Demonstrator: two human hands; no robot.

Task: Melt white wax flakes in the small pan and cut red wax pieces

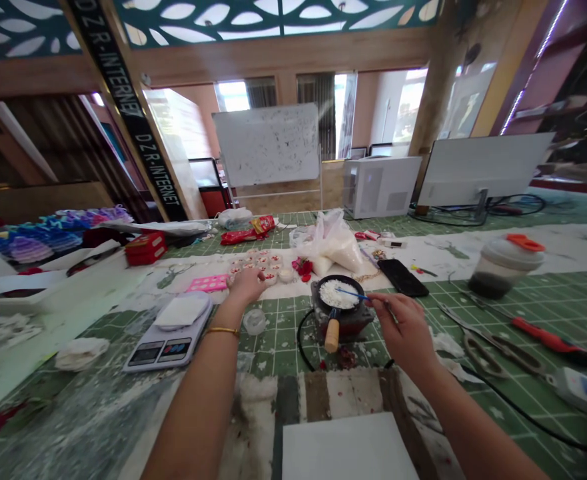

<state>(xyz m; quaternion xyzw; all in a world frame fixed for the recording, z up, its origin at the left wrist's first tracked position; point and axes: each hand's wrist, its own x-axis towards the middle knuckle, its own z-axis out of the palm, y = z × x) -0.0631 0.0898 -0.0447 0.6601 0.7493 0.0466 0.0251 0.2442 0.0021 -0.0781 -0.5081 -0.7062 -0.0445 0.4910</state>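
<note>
My right hand (406, 327) grips a thin blue stick (350, 292). Its far end dips into white granules (336, 293) in a small black pan (362, 300). The pan has a wooden handle (332, 335) and sits on a small dark hot plate (358, 327). At the left, my left hand (246, 287) reaches to a cluster of small clear cups (263, 259) with red and white bits in them. Its fingers are bent and close together at the nearest cups; what they hold, if anything, is hidden.
A digital scale (168, 350) bearing a white slab stands left, near a pink mold (208, 283). Beyond the pan are a bag of white granules (336, 243) and red flowers (302, 268). A phone (403, 277), lidded jar (503, 267), scissors (493, 343) and red-handled tool (556, 341) lie right.
</note>
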